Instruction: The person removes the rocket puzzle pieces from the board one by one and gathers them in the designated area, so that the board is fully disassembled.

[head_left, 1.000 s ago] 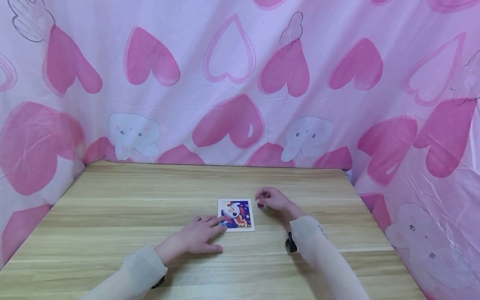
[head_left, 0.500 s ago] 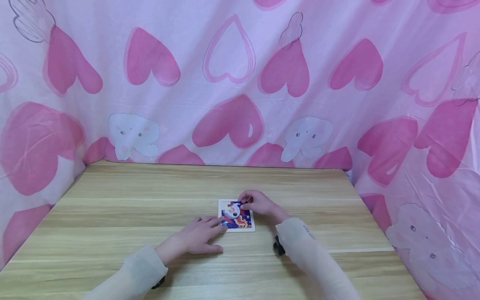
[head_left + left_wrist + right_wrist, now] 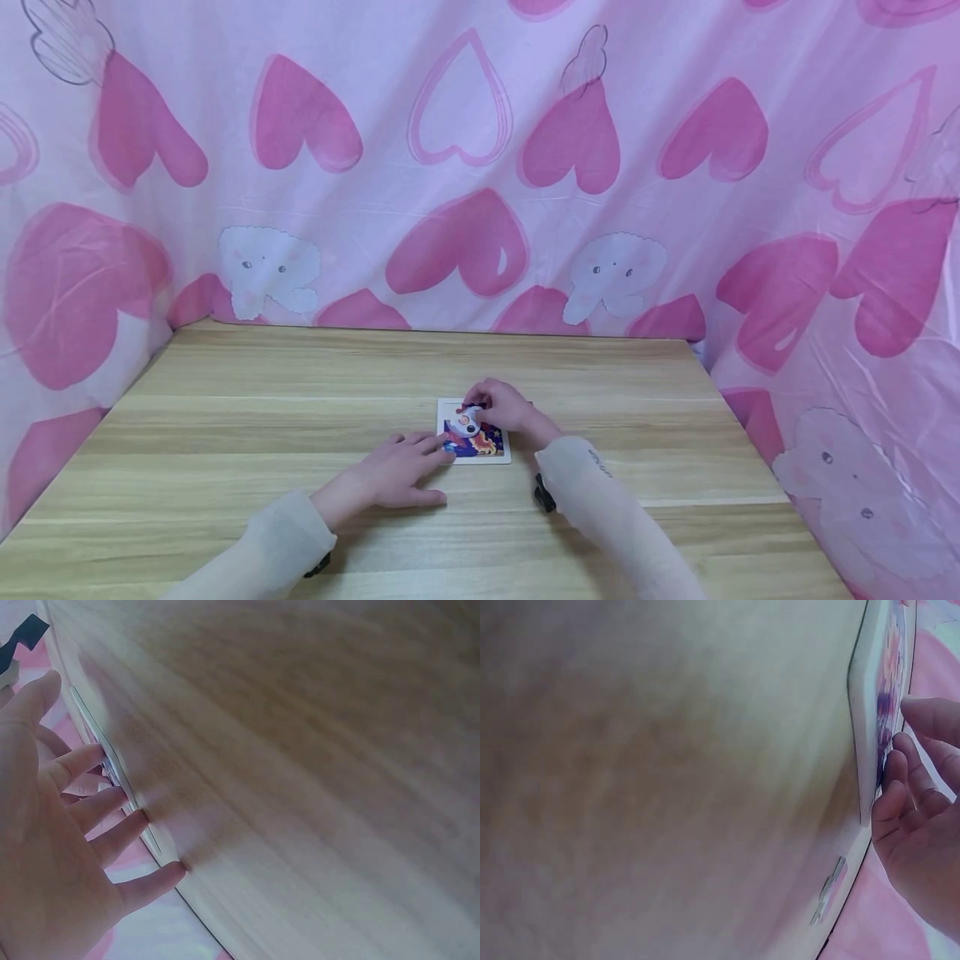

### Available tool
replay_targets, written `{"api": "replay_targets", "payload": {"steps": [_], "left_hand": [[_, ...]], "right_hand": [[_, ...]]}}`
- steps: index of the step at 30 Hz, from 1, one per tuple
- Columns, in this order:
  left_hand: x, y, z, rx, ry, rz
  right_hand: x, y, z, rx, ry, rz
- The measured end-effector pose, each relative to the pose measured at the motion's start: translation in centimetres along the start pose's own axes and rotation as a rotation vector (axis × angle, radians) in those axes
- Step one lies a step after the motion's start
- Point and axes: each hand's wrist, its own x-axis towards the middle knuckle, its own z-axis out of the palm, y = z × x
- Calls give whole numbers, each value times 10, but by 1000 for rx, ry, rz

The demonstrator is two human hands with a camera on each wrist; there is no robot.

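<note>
A small square jigsaw puzzle (image 3: 480, 446) in a white frame lies on the table, its picture a white-faced cartoon figure on dark blue. My left hand (image 3: 405, 471) is spread flat, fingertips resting on the puzzle's near-left corner. In the left wrist view the fingers (image 3: 105, 806) are straight along the frame's edge. Over the puzzle's far right part, my right hand (image 3: 504, 407) pinches a puzzle piece with thumb and fingertips, the piece mostly hidden by them. The right wrist view has those fingertips (image 3: 896, 761) close against the picture's surface.
A loose puzzle piece (image 3: 831, 891) lies on the wood-grain table (image 3: 300, 375) beside the frame, mostly behind the right hand in the head view. A pink heart-patterned curtain (image 3: 457, 167) hangs at the back and along both sides.
My right hand has moved left from the table beside the frame to over the puzzle's upper part. The left hand stays at the near-left corner.
</note>
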Motion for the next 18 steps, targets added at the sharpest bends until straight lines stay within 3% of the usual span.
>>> {"api": "replay_targets", "payload": {"steps": [11, 18], "left_hand": [[9, -2, 3, 108, 73, 86], [17, 4, 1, 146, 41, 75]], "right_hand": [[4, -9, -4, -120, -51, 7], [5, -9, -4, -152, -71, 0]]}}
